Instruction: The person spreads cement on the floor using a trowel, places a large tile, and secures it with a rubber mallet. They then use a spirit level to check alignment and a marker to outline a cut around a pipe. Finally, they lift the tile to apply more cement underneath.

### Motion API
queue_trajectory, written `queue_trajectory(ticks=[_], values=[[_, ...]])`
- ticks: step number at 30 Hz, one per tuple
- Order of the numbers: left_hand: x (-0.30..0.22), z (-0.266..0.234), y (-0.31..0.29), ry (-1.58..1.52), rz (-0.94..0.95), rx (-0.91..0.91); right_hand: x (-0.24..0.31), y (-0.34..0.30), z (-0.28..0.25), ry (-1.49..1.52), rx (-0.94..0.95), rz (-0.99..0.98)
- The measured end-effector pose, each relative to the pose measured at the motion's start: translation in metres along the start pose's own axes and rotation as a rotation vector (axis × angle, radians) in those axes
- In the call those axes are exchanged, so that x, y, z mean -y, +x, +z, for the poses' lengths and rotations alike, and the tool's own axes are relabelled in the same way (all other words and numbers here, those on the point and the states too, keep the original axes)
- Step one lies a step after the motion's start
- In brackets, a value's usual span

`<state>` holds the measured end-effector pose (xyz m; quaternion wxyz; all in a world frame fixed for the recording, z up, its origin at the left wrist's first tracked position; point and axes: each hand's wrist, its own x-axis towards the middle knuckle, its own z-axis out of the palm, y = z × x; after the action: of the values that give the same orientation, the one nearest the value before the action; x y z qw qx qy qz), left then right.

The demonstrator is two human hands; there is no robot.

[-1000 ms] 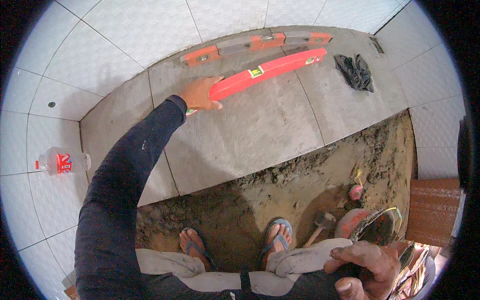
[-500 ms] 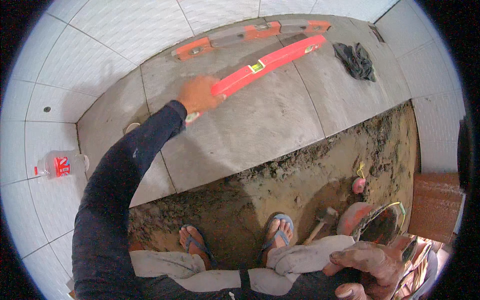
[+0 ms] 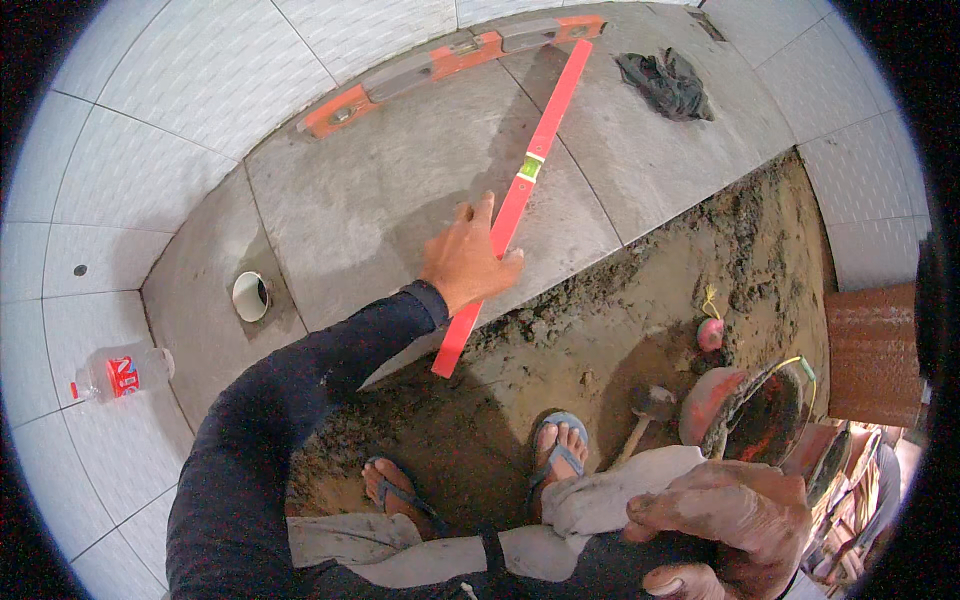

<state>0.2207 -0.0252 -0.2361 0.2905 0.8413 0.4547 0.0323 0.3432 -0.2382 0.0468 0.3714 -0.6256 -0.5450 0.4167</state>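
Note:
My left hand (image 3: 465, 255) straddles a long red spirit level (image 3: 542, 135), thumb on one side and fingers on the other. The level slants over the grey floor tiles (image 3: 350, 200), its near end reaching past the tile edge above the wet mortar bed (image 3: 640, 300). Whether it rests on the tiles under its whole length, I cannot tell. At the lower right, close to the camera, my right hand (image 3: 735, 515) has loosely bent fingers, with a gap to the thumb and nothing visible between them.
Along the far wall lies an orange and grey level (image 3: 465, 52). A black cloth (image 3: 668, 85) sits on the tiles, and a white pipe end (image 3: 251, 296) pokes through. At right are a mallet (image 3: 645, 410), a bucket (image 3: 750, 415) and a pink string reel (image 3: 710, 334). A plastic bottle (image 3: 125, 373) is at left.
My left hand has drawn the red level nearer and turned it steeper, so its near end now crosses the tile edge. The white pipe has come out from behind my arm.

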Motion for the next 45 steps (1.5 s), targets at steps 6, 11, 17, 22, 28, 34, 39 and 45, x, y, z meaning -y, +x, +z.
queue_trajectory(ticks=[6,11,17,22,28,34,39,45], values=[[0.012,-0.003,-0.007,-0.003,0.02,0.046,-0.002,-0.002,-0.001,0.013,-0.003,-0.038],[0.005,-0.004,-0.006,0.009,0.021,0.036,0.0,-0.003,-0.002,0.026,0.009,-0.014],[-0.002,-0.002,-0.002,-0.015,0.033,-0.004,0.001,-0.002,-0.003,0.003,-0.001,-0.041],[0.003,-0.001,-0.001,0.015,0.044,-0.046,0.003,-0.002,0.001,0.011,0.008,0.008],[-0.001,0.001,0.015,-0.018,0.127,-0.001,-0.015,-0.003,0.001,0.042,-0.014,-0.165],[0.12,-0.04,0.083,-0.065,0.335,0.153,-0.021,0.002,0.004,0.132,-0.102,-0.335],[0.105,-0.06,0.12,0.078,0.259,0.175,-0.013,-0.021,-0.022,0.002,-0.099,-0.328],[0.083,-0.082,0.098,0.415,0.243,-0.066,-0.013,-0.023,-0.01,0.155,-0.077,-0.133]])
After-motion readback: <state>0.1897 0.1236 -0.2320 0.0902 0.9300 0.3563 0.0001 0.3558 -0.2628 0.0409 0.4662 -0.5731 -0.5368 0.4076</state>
